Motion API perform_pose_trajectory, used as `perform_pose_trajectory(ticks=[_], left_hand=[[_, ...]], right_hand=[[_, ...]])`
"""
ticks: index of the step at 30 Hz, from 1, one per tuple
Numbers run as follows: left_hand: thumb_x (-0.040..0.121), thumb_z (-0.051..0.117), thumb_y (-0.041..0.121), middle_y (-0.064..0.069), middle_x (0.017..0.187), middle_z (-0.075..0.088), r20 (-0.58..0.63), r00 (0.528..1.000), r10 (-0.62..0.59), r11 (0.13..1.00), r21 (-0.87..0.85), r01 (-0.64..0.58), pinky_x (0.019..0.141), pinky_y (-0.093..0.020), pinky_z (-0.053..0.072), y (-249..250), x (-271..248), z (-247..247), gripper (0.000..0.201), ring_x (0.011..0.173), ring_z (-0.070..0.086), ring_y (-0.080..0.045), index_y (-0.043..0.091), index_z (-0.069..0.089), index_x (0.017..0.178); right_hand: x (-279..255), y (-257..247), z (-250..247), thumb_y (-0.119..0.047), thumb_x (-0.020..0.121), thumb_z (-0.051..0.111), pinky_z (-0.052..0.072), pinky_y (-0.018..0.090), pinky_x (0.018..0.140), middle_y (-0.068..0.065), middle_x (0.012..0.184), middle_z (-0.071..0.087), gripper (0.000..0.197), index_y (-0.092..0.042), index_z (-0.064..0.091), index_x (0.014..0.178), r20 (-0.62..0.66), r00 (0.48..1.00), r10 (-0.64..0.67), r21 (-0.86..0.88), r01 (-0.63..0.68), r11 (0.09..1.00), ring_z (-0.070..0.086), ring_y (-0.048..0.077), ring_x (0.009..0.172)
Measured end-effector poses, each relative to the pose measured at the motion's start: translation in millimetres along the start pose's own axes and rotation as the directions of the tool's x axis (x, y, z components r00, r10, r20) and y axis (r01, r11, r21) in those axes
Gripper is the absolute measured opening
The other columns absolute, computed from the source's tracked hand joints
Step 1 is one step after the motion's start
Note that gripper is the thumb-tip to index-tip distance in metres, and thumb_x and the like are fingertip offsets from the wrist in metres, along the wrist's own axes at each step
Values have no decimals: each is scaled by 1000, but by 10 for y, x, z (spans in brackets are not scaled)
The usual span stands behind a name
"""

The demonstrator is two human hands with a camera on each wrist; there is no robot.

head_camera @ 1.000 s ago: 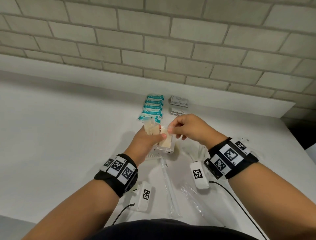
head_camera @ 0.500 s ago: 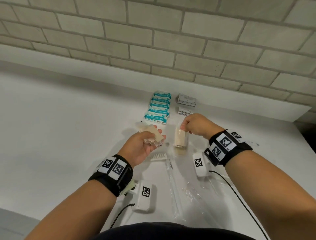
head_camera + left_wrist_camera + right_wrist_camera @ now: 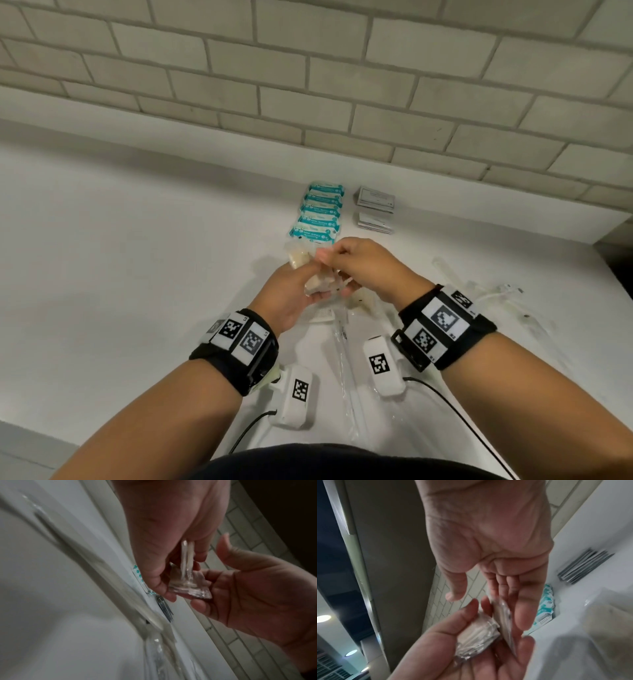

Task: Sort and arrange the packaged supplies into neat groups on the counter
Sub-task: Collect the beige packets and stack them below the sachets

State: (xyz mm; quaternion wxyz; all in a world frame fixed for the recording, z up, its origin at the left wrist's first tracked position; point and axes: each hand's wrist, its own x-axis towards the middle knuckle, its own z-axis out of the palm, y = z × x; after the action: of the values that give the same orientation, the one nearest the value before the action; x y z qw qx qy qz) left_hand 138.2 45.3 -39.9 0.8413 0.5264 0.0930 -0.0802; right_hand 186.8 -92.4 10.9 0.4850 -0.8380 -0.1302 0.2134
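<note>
Both hands have come back together since half a second ago, when the right hand (image 3: 359,263) held one clear-wrapped beige packet apart over the surface (image 3: 137,274); now it meets the left hand (image 3: 294,294) just in front of the teal packets (image 3: 318,214). The left hand lies palm up, fingers curled around a small stack of beige packets (image 3: 477,632), which seems to serve as a tray so that like items gather before being set down as one group. The right hand pinches another packet (image 3: 503,622) on edge against that stack, probably squaring it with the rest. Beyond the hands the teal packets sit in a tidy overlapping row, and the grey sachets (image 3: 375,212) are stacked just to the right of them, both apparently sorted already. Nearer than the teal row, long clear sleeves (image 3: 346,370) and another beige packet (image 3: 359,303) lie loose, apparently unsorted.
</note>
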Motion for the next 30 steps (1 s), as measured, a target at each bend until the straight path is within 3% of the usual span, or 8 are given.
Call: perform_pose_trajectory(ticks=[4,8,12,17,20,23,27,30], left_hand=[[91,60,17,-6,106,70,28,998,48,982,179,-52,91,-40,51,18,-10,52,17,103,65,-24,23,67,106],[91,61,16,-1,106,70,83,995,58,883,461,-90,78,-30,52,105,-26,-5,20,98,64,-16,21,67,109],[89,66,17,0,106,71,161,987,-3,811,578,-92,80,-29,53,169,-57,3,17,93,65,-12,24,68,104],[90,65,22,-4,111,67,27,999,-21,939,345,10,80,-35,58,122,-20,-67,18,96,67,-19,15,65,107],[92,61,12,-6,100,63,-19,998,-65,993,100,67,72,-32,59,112,-24,-151,19,90,65,-22,11,62,111],[95,49,5,-14,107,68,7,992,-128,986,-104,128,78,-39,58,109,-40,-210,24,97,67,-31,8,55,118],[94,42,-1,-19,124,64,74,988,-138,965,-214,150,83,-44,56,109,-61,-252,35,107,64,-36,4,50,128],[94,51,1,-20,123,64,44,994,-104,981,-161,109,84,-42,57,84,-72,-289,37,112,62,-38,4,52,130]], right_hand=[[-37,37,-93,-31,86,70,53,32,56,-6,58,62,20,-14,59,85,-36,997,65,158,-59,986,58,13,52],[-39,49,-209,-25,89,64,51,29,55,3,67,61,16,-14,62,78,-27,993,119,103,-116,988,57,16,58],[-60,20,-296,-14,85,67,48,25,53,3,67,61,8,-12,65,78,26,992,124,1,-124,992,56,13,58],[35,-8,-498,-15,86,63,46,26,67,2,84,67,10,-9,69,81,-204,979,-20,-483,-83,872,60,20,81],[110,17,-575,-11,92,52,44,29,72,7,88,63,17,-4,62,80,-203,979,-6,-491,-97,866,57,23,84],[248,105,-524,-9,94,48,36,26,62,3,79,54,30,-16,48,65,-135,990,30,-541,-99,835,51,21,79],[460,336,-386,-14,94,51,43,29,79,6,103,65,11,-13,61,89,-89,992,89,-631,-125,766,58,25,95],[530,442,-372,-27,93,52,43,38,97,6,125,58,24,-19,62,114,-188,976,111,-695,-212,687,55,28,114]])
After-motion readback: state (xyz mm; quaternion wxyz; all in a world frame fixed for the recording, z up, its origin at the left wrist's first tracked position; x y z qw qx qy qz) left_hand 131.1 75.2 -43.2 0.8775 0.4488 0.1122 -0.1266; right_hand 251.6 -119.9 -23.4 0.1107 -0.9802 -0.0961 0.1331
